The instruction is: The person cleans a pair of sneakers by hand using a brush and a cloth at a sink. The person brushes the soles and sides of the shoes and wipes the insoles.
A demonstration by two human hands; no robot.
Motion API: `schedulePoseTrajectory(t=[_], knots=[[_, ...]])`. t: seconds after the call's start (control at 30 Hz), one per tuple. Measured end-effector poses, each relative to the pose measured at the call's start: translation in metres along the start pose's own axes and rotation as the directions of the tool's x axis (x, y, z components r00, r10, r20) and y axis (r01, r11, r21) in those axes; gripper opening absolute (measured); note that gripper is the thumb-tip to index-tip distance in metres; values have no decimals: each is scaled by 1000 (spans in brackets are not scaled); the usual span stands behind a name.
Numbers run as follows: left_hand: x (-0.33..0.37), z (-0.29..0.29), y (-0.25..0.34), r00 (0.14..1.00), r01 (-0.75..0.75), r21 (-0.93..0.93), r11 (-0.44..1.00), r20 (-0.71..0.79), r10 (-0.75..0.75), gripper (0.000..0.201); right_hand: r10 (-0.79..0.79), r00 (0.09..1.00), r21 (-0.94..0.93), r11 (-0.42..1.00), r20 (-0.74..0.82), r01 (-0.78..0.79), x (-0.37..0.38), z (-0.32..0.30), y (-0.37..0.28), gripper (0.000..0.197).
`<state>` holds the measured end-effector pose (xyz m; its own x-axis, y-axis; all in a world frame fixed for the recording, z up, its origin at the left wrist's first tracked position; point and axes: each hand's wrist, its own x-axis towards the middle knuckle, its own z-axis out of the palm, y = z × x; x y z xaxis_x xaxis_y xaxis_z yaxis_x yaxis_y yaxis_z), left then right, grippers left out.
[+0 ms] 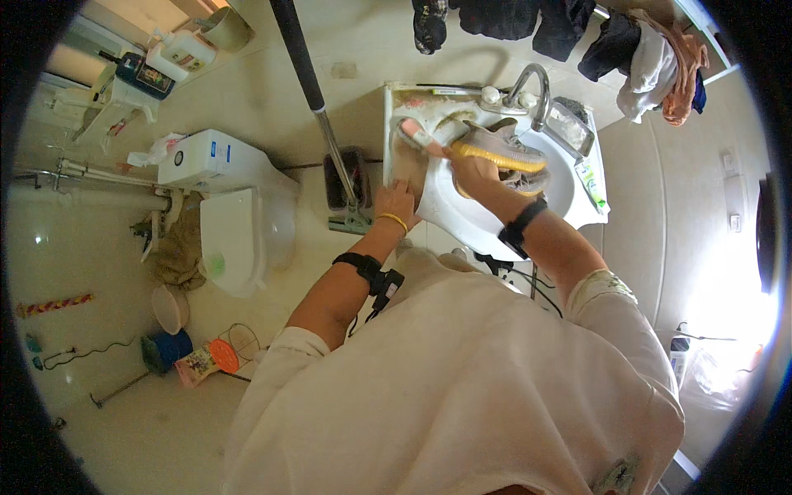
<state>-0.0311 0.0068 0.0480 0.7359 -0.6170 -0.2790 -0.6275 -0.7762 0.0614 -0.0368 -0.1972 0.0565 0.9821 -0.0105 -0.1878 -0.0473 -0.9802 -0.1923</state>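
Observation:
My left hand (pixel 397 203) presses down with its fingers stretched out on a flat beige piece (pixel 408 165), which looks like a shoe insole, on the left ledge of the white sink (pixel 462 224). My right hand (pixel 476 172) is closed around a pink-and-white brush (pixel 419 136), slightly blurred, whose far end reaches over that ledge beside the beige piece. Grey sneakers (pixel 510 147) with yellow soles lie in the basin under the tap (pixel 540 91), just beyond my right hand and partly hidden by it.
A soap dish (pixel 571 130) and a green-and-white packet (pixel 591 183) sit on the sink's right side. Left of the sink, a long-handled mop (pixel 334 148) stands by a dark bin (pixel 346 177). Farther left is the toilet (pixel 231 231). Dark socks (pixel 495 16) hang above.

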Motion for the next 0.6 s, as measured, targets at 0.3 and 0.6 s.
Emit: schedulePoseTrajectory(t=[0.3,0.6], knots=[[14,8,-18,920,69,-925,-373,204,-336,22,-85,989,451,883,-125,133,-29,-55,30,28],[-17,55,-11,868,-28,-338,-941,459,-191,34,-97,973,468,864,-211,188,-82,-39,31,36]])
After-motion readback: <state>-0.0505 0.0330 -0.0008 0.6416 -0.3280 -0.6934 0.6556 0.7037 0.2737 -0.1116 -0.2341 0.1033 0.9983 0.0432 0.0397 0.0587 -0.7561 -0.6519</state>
